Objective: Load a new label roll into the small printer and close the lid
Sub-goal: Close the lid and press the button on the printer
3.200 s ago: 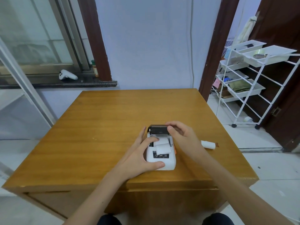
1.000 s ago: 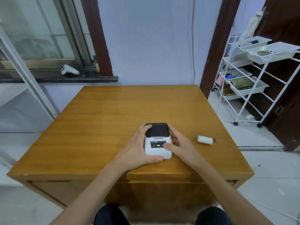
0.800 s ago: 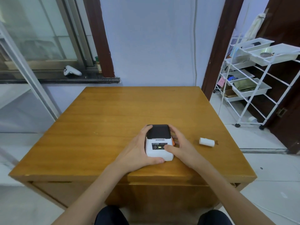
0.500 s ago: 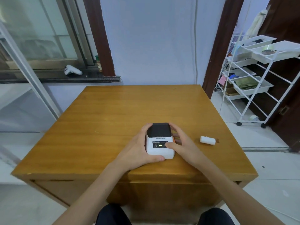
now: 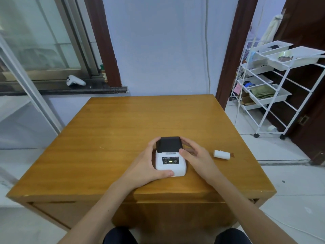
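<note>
Lid (image 5: pixel 169 144) down; left hand (image 5: pixel 146 166) and right hand (image 5: pixel 197 157) curl fingers (image 5: pixel 153 143) round the printer (image 5: pixel 170 164), probably bracing it to seat the latch.

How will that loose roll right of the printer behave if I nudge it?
The roll is a small cylinder lying on its side, so a nudge would probably send it rolling across the glossy table. It looks like wound paper, so it is likely light and firm enough to pinch.

Printer lid (image 5: pixel 169 144) now down.
</note>
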